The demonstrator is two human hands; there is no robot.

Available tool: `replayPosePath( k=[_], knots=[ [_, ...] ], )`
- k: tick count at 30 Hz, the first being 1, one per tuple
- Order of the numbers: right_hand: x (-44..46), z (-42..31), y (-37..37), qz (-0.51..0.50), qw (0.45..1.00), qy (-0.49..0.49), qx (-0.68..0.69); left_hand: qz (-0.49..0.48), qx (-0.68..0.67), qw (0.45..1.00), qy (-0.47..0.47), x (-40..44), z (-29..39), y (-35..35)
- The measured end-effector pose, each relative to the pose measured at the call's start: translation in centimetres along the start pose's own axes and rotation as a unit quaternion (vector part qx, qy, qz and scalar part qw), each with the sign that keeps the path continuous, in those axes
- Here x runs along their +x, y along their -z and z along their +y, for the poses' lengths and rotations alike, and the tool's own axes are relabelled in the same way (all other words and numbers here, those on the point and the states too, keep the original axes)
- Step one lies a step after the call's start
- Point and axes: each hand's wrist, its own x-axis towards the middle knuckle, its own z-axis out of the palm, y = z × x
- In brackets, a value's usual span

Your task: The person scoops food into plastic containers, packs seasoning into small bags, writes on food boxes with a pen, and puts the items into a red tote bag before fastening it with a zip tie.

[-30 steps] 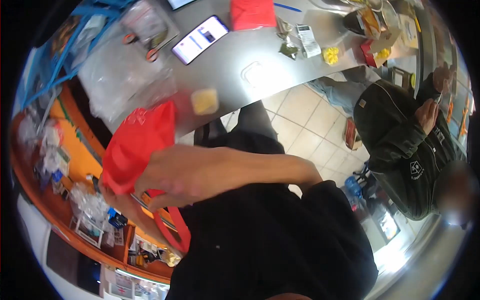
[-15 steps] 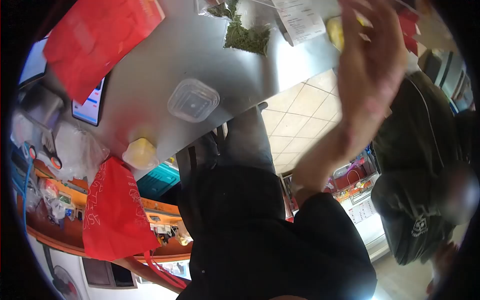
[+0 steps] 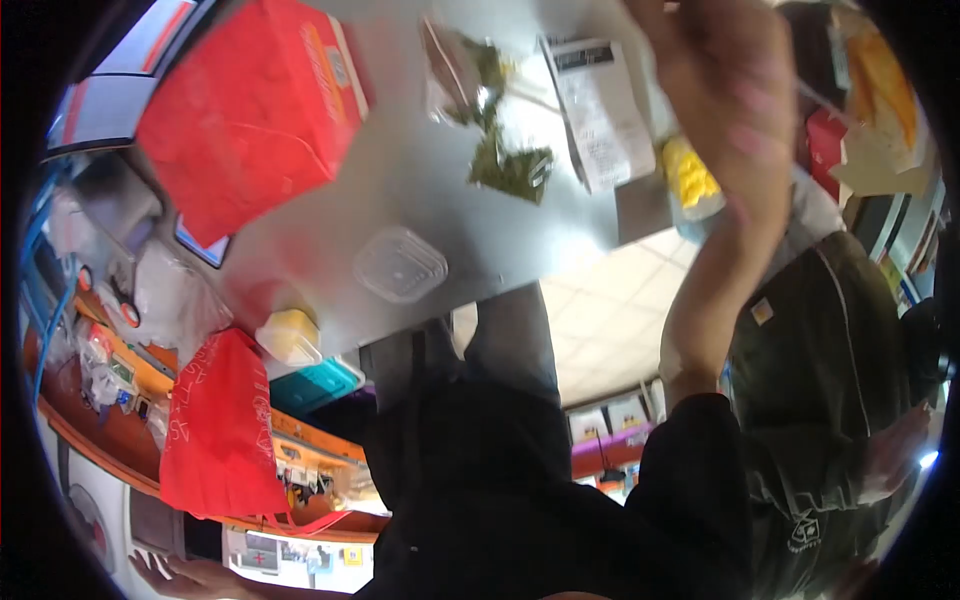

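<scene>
My right hand (image 3: 725, 75) reaches over the far right of the metal table (image 3: 330, 225). It is blurred and its fingers run out at the top edge, so its grip does not show. Beside its wrist is a clear container with yellow pieces (image 3: 692, 178). A printed receipt (image 3: 605, 130) lies to its left, next to clear packets of dried green leaves (image 3: 512, 168). My left hand (image 3: 175, 577) is low at the far left, fingers spread and holding nothing, below a red cloth bag (image 3: 220, 430).
A clear plastic lid or tub (image 3: 402, 266) and a tub with yellow contents (image 3: 290, 335) sit near the table edge. A large red paper bag (image 3: 250, 120) stands behind, by a phone (image 3: 203, 242) and screens (image 3: 120, 75). At right is a person in a dark jacket (image 3: 800, 380).
The view has shifted, so the table things sit lower. My right hand has moved further toward the top edge. My left hand has come into view with spread fingers; earlier only its forearm showed.
</scene>
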Motion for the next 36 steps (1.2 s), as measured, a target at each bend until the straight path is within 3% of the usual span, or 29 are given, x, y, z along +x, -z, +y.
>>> replayPosePath(
  k=[1,3,4,5,7,8,10,11,13,18,23,25,30,36],
  knots=[
    [0.8,1.7,-1.2,-0.001,0.998,0.068,0.005,0.036,-0.033,0.996,0.070,-0.2,2.5,-0.3],
    [3.5,0.6,-2.4,-0.092,0.993,0.073,-0.029,0.094,-0.084,0.978,0.166,-1.0,8.4,-2.0],
    [4.7,-0.8,-2.5,-0.178,0.981,0.029,-0.071,0.117,-0.112,0.965,0.207,-1.2,10.6,-2.1],
    [4.8,-0.5,-3.5,-0.182,0.978,0.043,-0.091,0.103,-0.182,0.956,0.208,-1.6,13.3,-2.2],
    [4.8,1.6,-5.7,-0.201,0.968,0.070,-0.136,-0.015,-0.427,0.894,0.136,-2.5,21.3,-3.3],
    [4.5,1.9,-6.0,-0.222,0.959,0.064,-0.166,-0.105,-0.545,0.826,0.098,-2.4,25.7,-4.2],
    [4.8,1.8,-5.9,-0.262,0.937,0.056,-0.225,-0.250,-0.661,0.707,0.006,-0.7,33.4,-6.5],
    [4.9,1.5,-5.1,-0.280,0.934,0.066,-0.210,-0.313,-0.661,0.680,-0.056,0.8,36.8,-7.8],
    [5.1,1.2,-3.6,-0.324,0.920,0.020,-0.217,-0.238,-0.681,0.680,-0.129,1.2,43.1,-11.3],
    [-0.7,-1.9,4.4,-0.160,0.979,-0.099,-0.075,-0.158,-0.516,0.815,-0.209,3.1,49.6,-16.3],
    [-8.4,-3.2,5.5,0.006,0.976,-0.215,-0.029,-0.234,-0.512,0.795,-0.225,4.3,49.7,-15.9],
    [-10.4,-3.6,4.0,0.012,0.967,-0.255,0.011,-0.237,-0.511,0.795,-0.225,3.8,49.4,-16.4],
    [-10.9,-4.0,3.8,-0.099,0.961,-0.213,-0.145,-0.216,-0.479,0.818,-0.235,3.0,49.3,-17.4],
    [-10.7,-3.0,2.6,-0.105,0.965,-0.193,-0.142,-0.258,-0.452,0.827,-0.214,3.4,49.0,-16.9]
  ],
)
